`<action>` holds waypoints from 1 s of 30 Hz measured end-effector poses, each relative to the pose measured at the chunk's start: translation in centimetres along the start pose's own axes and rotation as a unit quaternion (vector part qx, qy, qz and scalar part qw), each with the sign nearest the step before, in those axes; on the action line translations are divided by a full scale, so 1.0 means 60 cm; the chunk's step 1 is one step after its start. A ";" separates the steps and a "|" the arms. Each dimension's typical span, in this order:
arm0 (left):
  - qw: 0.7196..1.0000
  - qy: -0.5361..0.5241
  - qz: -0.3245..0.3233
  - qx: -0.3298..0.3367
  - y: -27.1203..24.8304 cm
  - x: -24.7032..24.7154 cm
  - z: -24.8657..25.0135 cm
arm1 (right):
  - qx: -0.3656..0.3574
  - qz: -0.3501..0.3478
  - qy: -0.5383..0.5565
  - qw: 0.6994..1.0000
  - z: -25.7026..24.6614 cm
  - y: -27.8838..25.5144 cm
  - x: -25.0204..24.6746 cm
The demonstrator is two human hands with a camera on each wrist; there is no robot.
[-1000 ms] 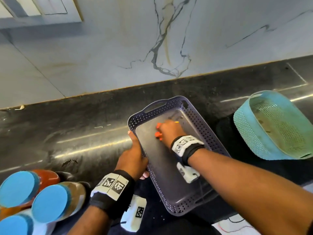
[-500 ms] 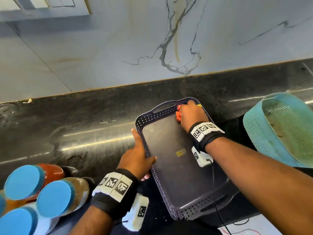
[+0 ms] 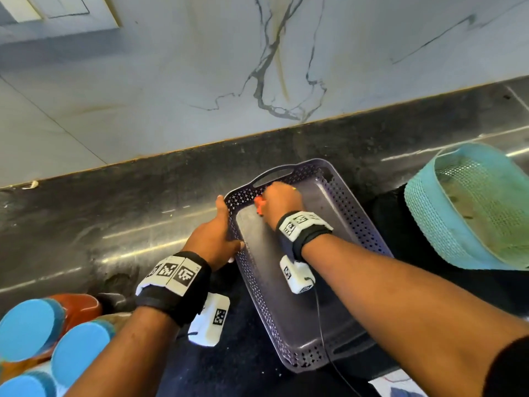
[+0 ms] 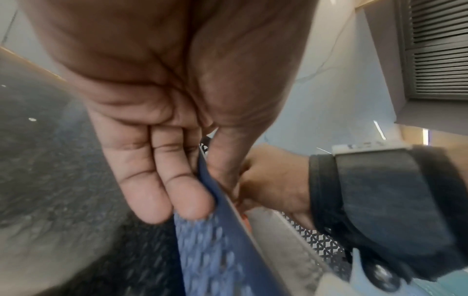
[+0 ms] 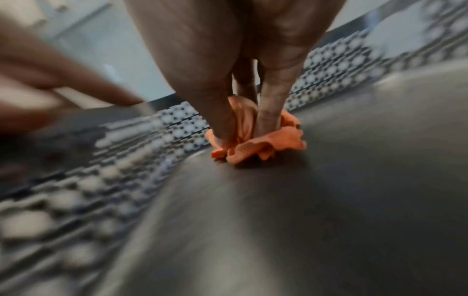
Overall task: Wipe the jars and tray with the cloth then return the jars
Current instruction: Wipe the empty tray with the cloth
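Observation:
A purple perforated tray point(image 3: 360, 224) lies on the black counter. My left hand point(image 3: 219, 236) pinches its left rim point(image 4: 222, 220), thumb inside and fingers outside. My right hand point(image 3: 282, 199) grips a bunched orange cloth point(image 5: 255, 144) and presses it on the tray floor point(image 5: 329, 200) at the far left corner; in the head view only a bit of the cloth point(image 3: 260, 206) shows beside the hand. Several jars with blue lids point(image 3: 28, 328) stand at the bottom left, off the tray.
A teal mesh basket point(image 3: 423, 213) sits right of the tray. A marble wall point(image 3: 200, 67) backs the black counter point(image 3: 114, 210). A thin cable point(image 3: 323, 339) runs from the right wrist camera across the tray's near end.
My right hand carried the cloth from mid-tray to the far right end, then swept left along the far wall to the left corner. The left hand kept its hold on the rim.

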State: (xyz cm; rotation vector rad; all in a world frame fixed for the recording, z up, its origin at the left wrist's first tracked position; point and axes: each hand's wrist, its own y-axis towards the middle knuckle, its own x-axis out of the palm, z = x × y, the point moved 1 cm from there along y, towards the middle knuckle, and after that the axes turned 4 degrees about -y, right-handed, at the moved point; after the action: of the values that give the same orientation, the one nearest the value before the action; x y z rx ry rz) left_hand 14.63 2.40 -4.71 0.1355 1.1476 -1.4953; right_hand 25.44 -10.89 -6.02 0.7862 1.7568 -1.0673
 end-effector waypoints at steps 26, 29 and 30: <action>0.999 0.010 0.031 -0.012 -0.027 0.022 0.028 | -0.106 -0.046 -0.015 0.993 -0.008 -0.058 0.043; 0.999 0.009 0.029 -0.011 -0.028 0.026 0.021 | -0.180 -0.043 -0.064 0.981 -0.047 -0.054 0.028; 1.000 0.007 0.023 -0.009 -0.027 0.028 0.019 | -0.189 -0.025 -0.077 0.979 -0.049 -0.044 0.016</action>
State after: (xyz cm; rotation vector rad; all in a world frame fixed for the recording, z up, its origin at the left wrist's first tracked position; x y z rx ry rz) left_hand 13.35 0.18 -4.29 0.1606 1.1615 -1.4450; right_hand 21.72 -9.30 -5.43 0.4135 1.7800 -0.7678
